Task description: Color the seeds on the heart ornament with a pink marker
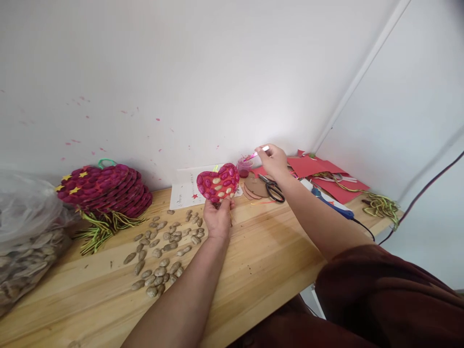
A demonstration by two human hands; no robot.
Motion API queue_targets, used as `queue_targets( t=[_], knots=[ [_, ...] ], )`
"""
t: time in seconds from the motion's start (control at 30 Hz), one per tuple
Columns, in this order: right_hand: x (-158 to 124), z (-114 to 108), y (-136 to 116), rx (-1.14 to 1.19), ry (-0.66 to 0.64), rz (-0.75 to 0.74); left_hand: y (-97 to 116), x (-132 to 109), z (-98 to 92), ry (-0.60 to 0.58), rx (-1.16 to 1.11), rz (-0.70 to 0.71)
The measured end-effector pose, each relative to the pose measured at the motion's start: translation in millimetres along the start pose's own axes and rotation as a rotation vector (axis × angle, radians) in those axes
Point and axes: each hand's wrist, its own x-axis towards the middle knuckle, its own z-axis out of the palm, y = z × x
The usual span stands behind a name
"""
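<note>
My left hand (217, 217) is closed on the lower tip of a red heart-shaped piece (218, 182) covered with shells, some painted pink-red and some bare tan. It holds the heart upright above the wooden table (261, 270). My right hand (273, 159) is farther back and pinches a thin brush (255, 154) with a pink tip. The brush tip reaches into a small clear cup of red paint (244, 167) by the wall.
Loose peanut shells (163, 251) lie scattered left of my left arm. A stack of finished red hearts (108, 191) stands at the back left, and a plastic bag of shells (25, 241) at the far left. Scissors (272, 188), red paper (326, 174), a glue gun (333, 205) and cords (380, 205) lie at the right.
</note>
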Motion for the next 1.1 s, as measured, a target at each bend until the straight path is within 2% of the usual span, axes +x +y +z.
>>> queue_targets(
  t=[0.07,0.13,0.23,0.37,0.5,0.73,1.1],
  knots=[
    [-17.3,-12.5,-1.6,0.211,0.024,0.009,-0.1,-0.3,0.6,0.002,-0.004,-0.001],
    [-41.4,-23.2,-6.2,0.341,-0.016,-0.033,0.1,-0.6,1.0,-0.002,-0.016,0.002],
    [-79.1,-30.5,-13.4,0.387,-0.103,-0.115,0.8,-1.0,0.7,-0.024,-0.028,0.006],
    [-107.6,-25.7,-11.6,0.343,-0.048,-0.212,1.9,-1.0,-0.5,-0.031,-0.043,-0.011],
    [-114.4,-19.8,-2.7,0.261,0.021,-0.334,3.2,-1.2,-1.2,-0.046,-0.039,-0.023],
    [-118.7,-19.1,1.8,0.204,-0.004,-0.462,4.8,-2.2,-1.0,-0.034,-0.026,-0.033],
    [-112.5,-20.6,10.5,0.237,0.051,-0.405,7.5,-4.2,0.6,-0.046,-0.041,-0.032]
  ],
)
